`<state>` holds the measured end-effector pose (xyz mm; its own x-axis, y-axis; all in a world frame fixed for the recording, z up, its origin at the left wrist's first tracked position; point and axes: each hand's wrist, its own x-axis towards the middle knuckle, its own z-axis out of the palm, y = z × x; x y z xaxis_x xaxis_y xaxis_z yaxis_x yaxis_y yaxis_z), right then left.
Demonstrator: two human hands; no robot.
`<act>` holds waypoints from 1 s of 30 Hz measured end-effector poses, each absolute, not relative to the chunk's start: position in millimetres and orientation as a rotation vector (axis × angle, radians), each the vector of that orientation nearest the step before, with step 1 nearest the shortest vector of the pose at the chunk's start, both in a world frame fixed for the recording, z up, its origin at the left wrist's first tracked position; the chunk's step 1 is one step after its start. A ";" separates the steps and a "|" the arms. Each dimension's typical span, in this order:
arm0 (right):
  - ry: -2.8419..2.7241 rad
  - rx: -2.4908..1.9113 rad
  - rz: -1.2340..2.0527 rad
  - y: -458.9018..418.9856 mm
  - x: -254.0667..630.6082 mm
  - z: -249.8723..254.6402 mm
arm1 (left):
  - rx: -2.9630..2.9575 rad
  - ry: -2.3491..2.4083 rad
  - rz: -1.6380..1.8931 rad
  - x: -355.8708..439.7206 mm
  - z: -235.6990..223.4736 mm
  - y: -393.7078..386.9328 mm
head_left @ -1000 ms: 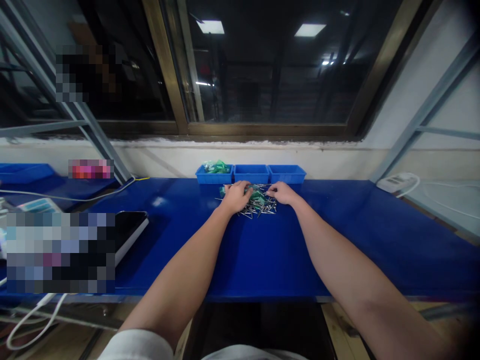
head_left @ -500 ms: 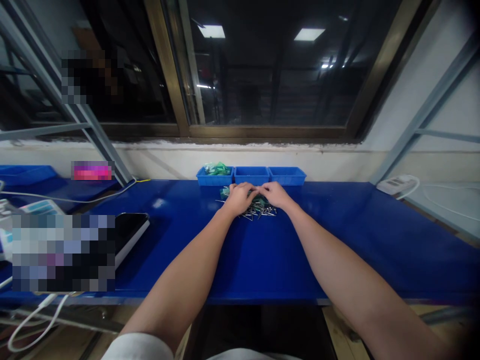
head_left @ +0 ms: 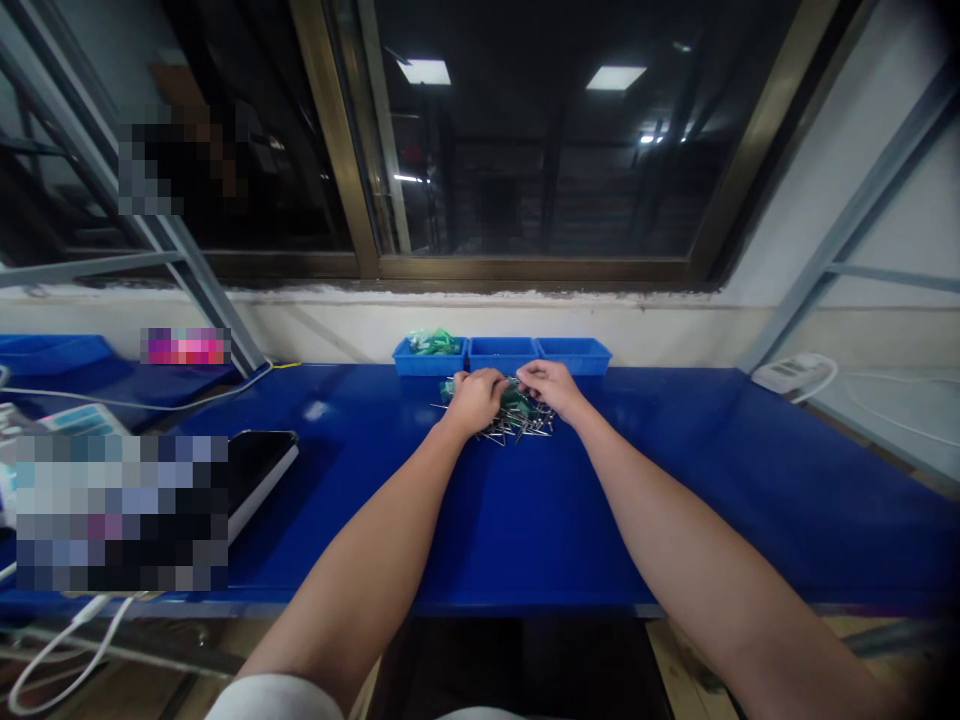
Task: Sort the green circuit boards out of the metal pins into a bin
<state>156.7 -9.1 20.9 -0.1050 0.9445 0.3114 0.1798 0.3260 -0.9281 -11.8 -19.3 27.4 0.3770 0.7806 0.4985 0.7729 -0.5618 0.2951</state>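
My left hand [head_left: 478,398] and right hand [head_left: 551,388] curl over the metal rods [head_left: 517,425] and green pieces [head_left: 514,397], though I cannot tell whether either set of fingers grips anything.

A short white sleeve [head_left: 274,698] showed at the lower left; white cloth [head_left: 480,714], perhaps a shirt front, edged the bottom centre. Both forearms were bare.

The left hand [head_left: 478,400] (fingertips included) covers part of the metal pile [head_left: 517,428]; pixelation masks objects at far left.
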 end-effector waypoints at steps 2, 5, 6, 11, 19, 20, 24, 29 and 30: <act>-1.476 -1.020 0.982 -8.2 158.0 20.0 | 2.599 1.481 0.954 -12.4 26.8 -18.3; -1.433 -0.947 1.036 -7.1 160.4 19.0 | 2.616 1.479 0.966 -12.3 25.2 -16.9; -1.422 -0.933 1.047 -7.0 161.2 19.0 | 2.620 1.478 0.966 -12.0 24.8 -16.8; -1.352 -1.006 0.977 -5.7 165.6 19.8 | 2.574 1.486 0.979 -11.1 26.2 -19.1; -1.051 -1.189 0.768 11.1 182.3 14.3 | 2.500 1.531 0.972 -13.4 29.2 -21.3; -1.028 -1.162 0.774 12.2 184.1 14.6 | 2.501 1.536 0.966 -13.5 28.6 -20.7; -0.979 -1.025 0.823 12.4 187.4 16.8 | 2.511 1.549 0.958 -13.6 25.3 -17.5; -1.201 -1.269 0.592 13.1 187.5 10.2 | 2.494 1.549 0.972 -14.5 22.4 -14.5; -1.295 -1.337 0.501 13.3 187.7 8.1 | 2.490 1.552 0.970 -14.7 21.9 -14.2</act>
<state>187.7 13.3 8.1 0.2996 0.8725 0.3859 0.3852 0.2594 -0.8856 -14.7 -14.2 21.9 0.2989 0.8248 0.4800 0.7925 -0.4947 0.3565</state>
